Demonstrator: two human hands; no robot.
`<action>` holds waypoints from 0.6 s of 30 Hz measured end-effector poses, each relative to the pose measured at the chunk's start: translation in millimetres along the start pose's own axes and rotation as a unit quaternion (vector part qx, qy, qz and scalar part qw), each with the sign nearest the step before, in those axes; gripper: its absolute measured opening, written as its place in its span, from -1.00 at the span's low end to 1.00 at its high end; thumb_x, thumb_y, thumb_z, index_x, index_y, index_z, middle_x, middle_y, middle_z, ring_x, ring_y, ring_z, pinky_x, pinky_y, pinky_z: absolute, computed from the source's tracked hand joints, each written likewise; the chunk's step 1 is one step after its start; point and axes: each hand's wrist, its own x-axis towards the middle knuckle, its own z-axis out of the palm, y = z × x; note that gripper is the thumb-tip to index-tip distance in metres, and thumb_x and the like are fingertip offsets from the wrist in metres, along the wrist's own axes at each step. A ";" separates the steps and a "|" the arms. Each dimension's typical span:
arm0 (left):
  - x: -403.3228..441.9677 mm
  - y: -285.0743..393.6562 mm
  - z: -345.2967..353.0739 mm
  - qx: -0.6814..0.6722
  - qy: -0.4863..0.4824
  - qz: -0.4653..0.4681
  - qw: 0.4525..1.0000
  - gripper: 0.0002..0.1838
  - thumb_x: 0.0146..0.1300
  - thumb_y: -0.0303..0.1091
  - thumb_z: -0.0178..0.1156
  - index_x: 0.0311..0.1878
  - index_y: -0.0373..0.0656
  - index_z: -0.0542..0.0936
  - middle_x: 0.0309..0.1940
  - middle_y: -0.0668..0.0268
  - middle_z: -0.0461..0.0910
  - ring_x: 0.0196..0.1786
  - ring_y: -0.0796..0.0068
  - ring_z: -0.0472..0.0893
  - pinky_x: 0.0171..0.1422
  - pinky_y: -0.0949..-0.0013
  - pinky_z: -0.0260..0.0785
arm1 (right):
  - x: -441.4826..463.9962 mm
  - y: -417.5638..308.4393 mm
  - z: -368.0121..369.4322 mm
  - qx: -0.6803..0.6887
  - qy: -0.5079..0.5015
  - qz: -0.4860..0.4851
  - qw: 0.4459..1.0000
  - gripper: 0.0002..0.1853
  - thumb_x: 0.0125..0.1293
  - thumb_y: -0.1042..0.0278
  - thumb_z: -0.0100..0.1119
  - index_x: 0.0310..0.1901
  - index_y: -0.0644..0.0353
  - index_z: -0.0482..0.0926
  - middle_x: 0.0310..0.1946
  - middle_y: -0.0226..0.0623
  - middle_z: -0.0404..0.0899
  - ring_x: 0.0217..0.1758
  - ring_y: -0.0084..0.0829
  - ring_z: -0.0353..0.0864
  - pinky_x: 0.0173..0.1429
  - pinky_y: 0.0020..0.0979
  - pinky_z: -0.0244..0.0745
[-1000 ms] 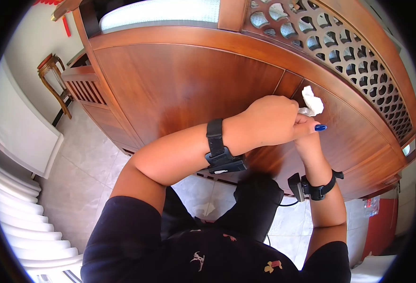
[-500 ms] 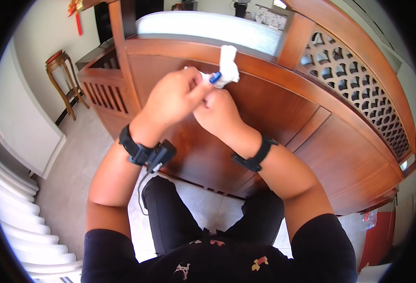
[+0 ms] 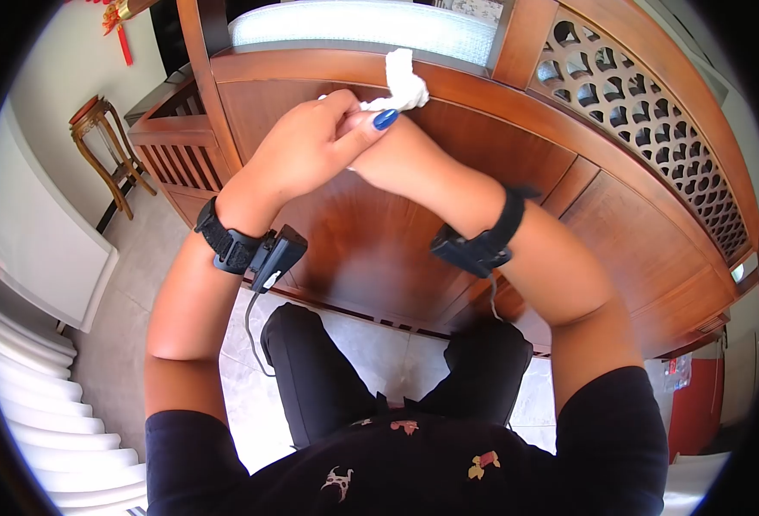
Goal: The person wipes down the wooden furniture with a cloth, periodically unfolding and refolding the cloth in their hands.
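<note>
A crumpled white cloth (image 3: 407,84) sticks up beyond my hands, against the wooden panel's top rail. My left hand (image 3: 315,142) is closed around part of it, thumb with a blue nail lying across the front. My right hand (image 3: 390,155) is closed too, pressed against the left palm and bent inward at the wrist. Its fingers are mostly hidden behind the left hand; a bit of white shows under them. Both hands are in front of the brown wooden panel (image 3: 483,142).
A wooden lattice section (image 3: 638,120) rises on the right. Behind the rail lies a pale woven cushion (image 3: 362,30). A tall wooden stand (image 3: 108,150) is at the left, near a white panel (image 3: 40,224) and white curtain folds (image 3: 44,404). Black straps with small devices circle both wrists.
Both hands have moved slightly up and left in view with the cloth. My right wrist has turned, its forearm now lying flatter, and the right fingers have slipped behind the left hand.
</note>
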 end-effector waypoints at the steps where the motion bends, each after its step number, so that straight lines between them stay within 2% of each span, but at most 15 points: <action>1: 3.7 5.3 3.3 -0.044 -0.005 0.013 0.999 -0.64 0.29 -0.09 0.01 -0.24 -0.28 0.45 -0.55 0.20 0.48 -0.49 0.42 0.47 -0.32 0.41 0.31 | -4.6 -13.7 -14.2 0.014 -0.030 0.086 0.996 -0.80 0.09 0.40 0.06 -0.25 0.26 0.54 -0.41 -0.13 0.58 -0.32 -0.28 0.57 -0.23 -0.36 0.43; 2: 7.6 11.4 6.2 -0.088 -0.009 0.025 0.996 -0.64 0.30 -0.10 0.00 -0.22 -0.28 0.45 -0.54 0.22 0.49 -0.48 0.46 0.47 -0.32 0.43 0.32 | -8.3 -29.8 -30.8 0.027 -0.059 0.171 0.983 -0.81 0.08 0.40 0.07 -0.27 0.27 0.55 -0.45 -0.16 0.59 -0.36 -0.34 0.57 -0.27 -0.39 0.43; 3: 12.3 17.9 9.1 -0.104 -0.018 0.043 0.993 -0.63 0.32 -0.08 -0.03 -0.22 -0.27 0.44 -0.53 0.25 0.50 -0.47 0.51 0.48 -0.31 0.45 0.33 | -10.9 -33.6 -42.3 -0.015 -0.055 0.171 0.984 -0.84 0.07 0.42 0.08 -0.32 0.28 0.56 -0.52 -0.25 0.59 -0.43 -0.44 0.56 -0.34 -0.42 0.43; 4: 17.3 26.1 12.6 -0.106 -0.016 0.043 0.993 -0.63 0.32 -0.08 -0.03 -0.22 -0.27 0.44 -0.53 0.25 0.50 -0.47 0.51 0.48 -0.31 0.45 0.33 | -13.7 -35.8 -55.9 -0.045 -0.063 0.147 0.986 -0.84 0.06 0.40 0.11 -0.34 0.27 0.57 -0.53 -0.26 0.59 -0.45 -0.45 0.56 -0.34 -0.45 0.43; 6: 26.2 44.5 22.5 -0.128 0.000 0.083 0.988 -0.58 0.32 -0.03 -0.03 -0.26 -0.30 0.44 -0.55 0.26 0.50 -0.48 0.51 0.50 -0.31 0.45 0.33 | -29.9 -53.8 -80.2 -0.061 -0.035 0.108 0.992 -0.89 0.14 0.48 0.01 -0.46 0.27 0.52 -0.62 -0.35 0.49 -0.59 -0.55 0.45 -0.51 -0.54 0.35; 8: 35.4 58.8 34.4 -0.135 0.010 0.107 0.985 -0.52 0.31 0.03 -0.03 -0.30 -0.31 0.42 -0.55 0.23 0.51 -0.46 0.48 0.52 -0.31 0.45 0.34 | -36.9 -64.8 -105.3 -0.076 -0.065 0.153 0.983 -0.91 0.12 0.52 0.02 -0.46 0.27 0.52 -0.62 -0.36 0.49 -0.58 -0.57 0.46 -0.49 -0.54 0.36; 9: 36.4 70.1 35.1 -0.137 0.023 0.102 0.985 -0.46 0.27 0.11 -0.02 -0.32 -0.33 0.42 -0.54 0.14 0.51 -0.43 0.34 0.53 -0.31 0.38 0.35 | -37.7 -66.9 -115.8 -0.122 -0.106 0.172 0.972 -0.93 0.11 0.55 0.05 -0.41 0.27 0.55 -0.56 -0.39 0.53 -0.53 -0.61 0.47 -0.43 -0.57 0.38; 10: 36.0 78.3 36.4 -0.108 0.049 0.098 0.988 -0.41 0.23 0.18 -0.02 -0.36 -0.32 0.41 -0.55 0.07 0.48 -0.43 0.17 0.50 -0.30 0.30 0.34 | -42.2 -56.5 -118.1 -0.099 -0.086 0.180 0.975 -0.86 0.12 0.42 0.09 -0.34 0.25 0.59 -0.52 -0.31 0.59 -0.42 -0.47 0.58 -0.27 -0.49 0.46; 12: 32.8 81.9 42.6 -0.129 0.086 0.095 0.983 -0.39 0.22 0.20 -0.02 -0.38 -0.33 0.41 -0.56 0.03 0.44 -0.44 0.08 0.46 -0.30 0.24 0.31 | -47.7 -44.5 -110.5 -0.133 -0.045 0.110 0.984 -0.86 0.12 0.42 0.08 -0.34 0.26 0.59 -0.46 -0.28 0.60 -0.35 -0.44 0.58 -0.22 -0.46 0.46; 16: 25.5 57.7 38.1 -0.127 0.081 0.097 0.984 -0.42 0.25 0.15 -0.04 -0.36 -0.34 0.41 -0.57 0.03 0.42 -0.46 0.08 0.44 -0.30 0.23 0.29 | -35.1 -44.3 -84.4 -0.128 -0.050 0.106 0.985 -0.85 0.13 0.42 0.07 -0.29 0.26 0.57 -0.36 -0.22 0.60 -0.25 -0.38 0.58 -0.15 -0.45 0.45; 18: 15.6 37.4 30.1 -0.116 0.068 0.069 0.988 -0.47 0.29 0.09 -0.08 -0.33 -0.32 0.41 -0.54 0.00 0.42 -0.44 0.06 0.42 -0.29 0.23 0.29 | -18.8 -43.6 -65.0 -0.156 -0.075 0.066 0.983 -0.84 0.13 0.41 0.07 -0.26 0.26 0.54 -0.35 -0.20 0.60 -0.25 -0.35 0.58 -0.16 -0.43 0.44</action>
